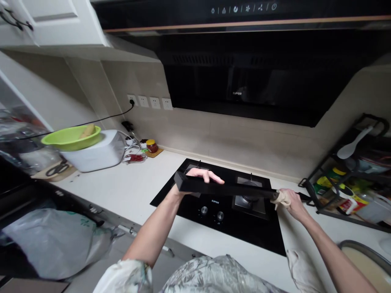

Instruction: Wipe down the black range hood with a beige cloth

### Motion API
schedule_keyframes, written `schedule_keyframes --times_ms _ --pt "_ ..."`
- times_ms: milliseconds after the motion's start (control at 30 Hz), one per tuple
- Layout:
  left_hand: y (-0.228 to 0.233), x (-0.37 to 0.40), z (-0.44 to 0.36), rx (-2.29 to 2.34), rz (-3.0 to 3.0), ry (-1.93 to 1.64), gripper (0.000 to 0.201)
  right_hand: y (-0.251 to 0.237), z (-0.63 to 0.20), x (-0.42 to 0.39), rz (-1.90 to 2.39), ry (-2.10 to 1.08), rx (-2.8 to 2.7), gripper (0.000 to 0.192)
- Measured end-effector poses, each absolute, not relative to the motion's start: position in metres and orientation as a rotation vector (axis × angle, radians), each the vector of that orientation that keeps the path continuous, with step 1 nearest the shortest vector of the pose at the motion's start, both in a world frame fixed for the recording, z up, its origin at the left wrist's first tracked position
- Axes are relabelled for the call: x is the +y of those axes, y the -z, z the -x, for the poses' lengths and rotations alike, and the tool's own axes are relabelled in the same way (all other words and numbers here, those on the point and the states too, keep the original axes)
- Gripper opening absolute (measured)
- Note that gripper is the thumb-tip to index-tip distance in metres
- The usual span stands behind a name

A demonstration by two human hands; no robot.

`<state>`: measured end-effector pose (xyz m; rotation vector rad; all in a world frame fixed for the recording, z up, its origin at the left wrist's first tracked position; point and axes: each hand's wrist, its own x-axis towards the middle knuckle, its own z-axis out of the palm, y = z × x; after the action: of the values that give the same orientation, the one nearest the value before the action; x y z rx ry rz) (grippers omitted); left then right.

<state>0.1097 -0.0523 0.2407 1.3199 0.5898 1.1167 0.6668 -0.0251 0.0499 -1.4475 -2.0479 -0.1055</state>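
A black, straight-edged pan (226,188) is held above the cooktop and seen nearly edge-on, so its inner surface is hidden. My right hand (290,201) is closed around its right end, where the handle is, with a beige cloth (281,199) bunched in the grip. At the pan's left end, my left hand (204,175) shows beyond the rim, fingers stretched out to the right and partly hidden by the pan. Whether those fingers touch it I cannot tell. Below lies the black gas cooktop (253,228) with two knobs and two burners.
Above hangs a black range hood (238,81). At left, a green basin (73,138) rests on a white appliance (94,154), near a yellow-lidded jar (152,146). Right are a black rack (317,205), a folded cloth (301,266) and a round vessel (363,260) of pale liquid.
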Motion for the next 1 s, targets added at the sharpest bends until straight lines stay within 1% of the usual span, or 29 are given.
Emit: schedule_keyframes --times_ms 100,200,233,333,367,400,433,533,633,767,833,900,1000 --pt "-0.244 -0.053 -0.113 0.486 -1.36 -1.089 0.043 -0.047 -0.664 -0.037 1.499 0.075 -2.092 0.026" --pt "-0.229 -0.057 -0.13 0.428 -1.247 -1.228 0.042 -0.053 -0.632 -0.043 1.469 0.049 -2.131 0.027" --pt "-0.222 -0.06 -0.138 0.41 -1.229 -1.251 0.049 -0.057 -0.618 -0.043 1.453 0.03 -2.153 0.027" --pt "-0.201 -0.076 -0.16 0.39 -1.221 -1.305 0.1 -0.065 -0.583 -0.043 1.421 -0.015 -2.192 0.025" --pt "-0.197 -0.083 -0.165 0.399 -1.211 -1.331 0.112 -0.067 -0.575 -0.043 1.417 -0.017 -2.195 0.024" --pt "-0.194 -0.091 -0.168 0.409 -1.192 -1.361 0.119 -0.067 -0.57 -0.043 1.415 -0.014 -2.195 0.022" --pt "-0.193 -0.099 -0.171 0.417 -1.167 -1.388 0.12 -0.066 -0.567 -0.044 1.412 -0.009 -2.194 0.021" --pt "-0.201 -0.115 -0.175 0.482 -1.097 -1.485 0.113 -0.062 -0.562 -0.048 1.403 0.014 -2.174 0.022" --pt "-0.214 -0.116 -0.178 0.622 -1.025 -1.599 0.098 -0.071 -0.537 -0.053 1.402 0.042 -2.128 0.026" --pt "-0.226 -0.109 -0.181 0.698 -1.017 -1.585 0.08 -0.117 -0.441 -0.073 1.266 0.035 -2.266 0.027" --pt "-0.231 -0.107 -0.178 0.724 -1.031 -1.57 0.074 -0.141 -0.389 -0.078 1.116 0.147 -2.306 0.029" --pt "-0.237 -0.106 -0.172 0.73 -1.03 -1.575 0.068 -0.155 -0.358 -0.075 1.045 0.239 -2.336 0.035" --pt "-0.25 -0.102 -0.157 0.707 -1.033 -1.643 0.061 -0.148 -0.367 -0.068 1.127 0.186 -2.384 0.036"
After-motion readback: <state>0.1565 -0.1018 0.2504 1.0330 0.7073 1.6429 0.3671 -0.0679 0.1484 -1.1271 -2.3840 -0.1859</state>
